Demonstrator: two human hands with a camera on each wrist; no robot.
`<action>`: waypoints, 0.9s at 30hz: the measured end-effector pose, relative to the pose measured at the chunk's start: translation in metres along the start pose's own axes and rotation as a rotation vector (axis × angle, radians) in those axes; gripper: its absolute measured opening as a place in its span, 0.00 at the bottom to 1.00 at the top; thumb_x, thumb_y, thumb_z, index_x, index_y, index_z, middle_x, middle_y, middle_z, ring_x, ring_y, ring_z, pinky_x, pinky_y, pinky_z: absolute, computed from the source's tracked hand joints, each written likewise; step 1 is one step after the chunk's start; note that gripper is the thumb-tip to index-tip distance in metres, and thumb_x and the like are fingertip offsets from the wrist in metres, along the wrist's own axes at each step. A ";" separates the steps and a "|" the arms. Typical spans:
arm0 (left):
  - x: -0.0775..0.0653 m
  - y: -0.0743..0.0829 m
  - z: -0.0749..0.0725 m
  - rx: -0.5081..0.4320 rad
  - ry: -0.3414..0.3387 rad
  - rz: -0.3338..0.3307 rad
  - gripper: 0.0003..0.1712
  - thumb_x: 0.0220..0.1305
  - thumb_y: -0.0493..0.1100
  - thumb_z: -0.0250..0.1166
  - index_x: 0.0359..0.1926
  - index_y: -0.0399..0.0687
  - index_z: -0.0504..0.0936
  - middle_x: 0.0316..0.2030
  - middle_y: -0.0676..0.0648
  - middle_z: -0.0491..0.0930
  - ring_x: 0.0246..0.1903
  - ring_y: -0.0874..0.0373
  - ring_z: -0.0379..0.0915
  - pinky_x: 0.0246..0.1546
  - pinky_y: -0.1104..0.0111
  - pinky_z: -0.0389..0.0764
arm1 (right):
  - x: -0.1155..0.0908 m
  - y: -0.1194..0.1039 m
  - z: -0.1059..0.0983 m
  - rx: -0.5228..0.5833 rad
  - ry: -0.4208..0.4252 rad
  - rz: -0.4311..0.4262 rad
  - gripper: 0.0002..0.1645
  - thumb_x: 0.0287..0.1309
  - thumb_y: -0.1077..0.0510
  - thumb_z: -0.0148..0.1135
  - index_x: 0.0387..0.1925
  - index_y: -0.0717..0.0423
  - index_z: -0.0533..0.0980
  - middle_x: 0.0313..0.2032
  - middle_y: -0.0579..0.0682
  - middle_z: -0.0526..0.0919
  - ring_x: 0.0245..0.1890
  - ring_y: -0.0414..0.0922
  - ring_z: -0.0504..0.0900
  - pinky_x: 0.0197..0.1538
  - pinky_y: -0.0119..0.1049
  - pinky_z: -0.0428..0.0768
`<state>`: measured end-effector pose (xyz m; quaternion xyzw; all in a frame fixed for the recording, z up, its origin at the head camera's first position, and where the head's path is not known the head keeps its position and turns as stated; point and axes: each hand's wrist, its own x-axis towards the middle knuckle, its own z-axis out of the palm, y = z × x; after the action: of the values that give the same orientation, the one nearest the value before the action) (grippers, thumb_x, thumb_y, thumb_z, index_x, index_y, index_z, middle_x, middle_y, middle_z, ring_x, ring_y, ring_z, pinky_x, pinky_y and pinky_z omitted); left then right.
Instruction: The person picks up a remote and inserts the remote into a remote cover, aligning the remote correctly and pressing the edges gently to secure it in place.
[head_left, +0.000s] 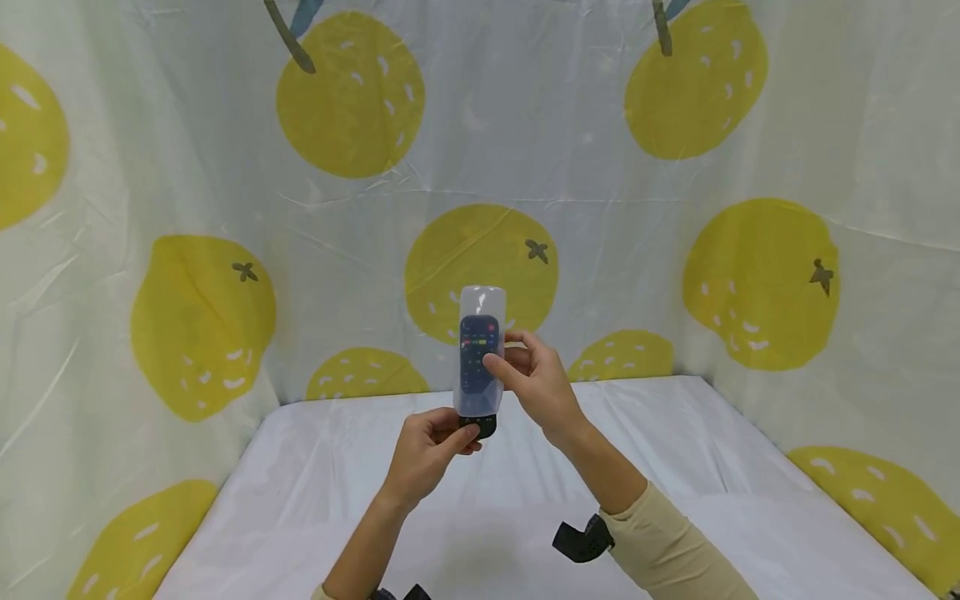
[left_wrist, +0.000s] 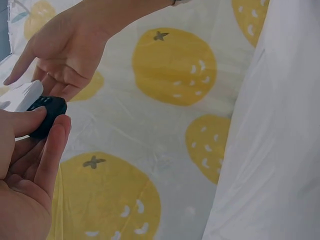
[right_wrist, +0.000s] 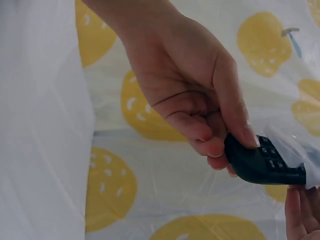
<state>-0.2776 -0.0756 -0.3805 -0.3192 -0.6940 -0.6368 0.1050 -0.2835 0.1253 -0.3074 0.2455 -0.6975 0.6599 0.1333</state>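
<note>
A dark remote control (head_left: 477, 427) stands upright in front of me, most of its length inside a translucent plastic sleeve (head_left: 482, 300). Its buttons show through the plastic, and the sleeve's top part extends past the remote. My left hand (head_left: 422, 457) pinches the bare black lower end, thumb on the button face. Higher up, my right hand (head_left: 543, 390) holds the sleeve from the right, thumb on its front and fingers behind. In the right wrist view the black end (right_wrist: 262, 162) sticks out of the sleeve's mouth (right_wrist: 297, 150) beside the left thumb.
Below the hands spreads a white-covered table (head_left: 637, 467). A pale curtain (head_left: 585, 200) printed with yellow fruit surrounds it at the back and both sides. A black wrist device (head_left: 583, 540) sits at my right sleeve.
</note>
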 end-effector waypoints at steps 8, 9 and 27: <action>0.001 0.000 -0.005 -0.002 0.025 0.010 0.10 0.69 0.35 0.69 0.48 0.31 0.86 0.36 0.42 0.88 0.32 0.45 0.87 0.40 0.60 0.88 | -0.004 0.008 -0.002 -0.015 -0.038 0.014 0.25 0.72 0.54 0.66 0.64 0.62 0.75 0.50 0.57 0.86 0.50 0.52 0.85 0.51 0.47 0.84; 0.001 0.000 -0.006 -0.011 0.036 0.012 0.11 0.69 0.35 0.69 0.48 0.30 0.86 0.36 0.41 0.88 0.32 0.45 0.87 0.39 0.60 0.88 | -0.006 0.010 -0.003 -0.020 -0.052 0.023 0.24 0.72 0.55 0.66 0.63 0.63 0.76 0.50 0.57 0.86 0.50 0.52 0.85 0.51 0.47 0.85; 0.001 0.003 -0.011 -0.059 0.017 0.026 0.10 0.69 0.33 0.69 0.46 0.27 0.85 0.36 0.36 0.87 0.32 0.53 0.87 0.39 0.61 0.88 | -0.030 0.037 0.005 -0.075 -0.167 0.039 0.17 0.68 0.60 0.69 0.55 0.62 0.81 0.45 0.55 0.87 0.45 0.51 0.86 0.48 0.41 0.84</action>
<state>-0.2791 -0.0860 -0.3758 -0.3257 -0.6699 -0.6581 0.1096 -0.2769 0.1255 -0.3549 0.2808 -0.7349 0.6133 0.0709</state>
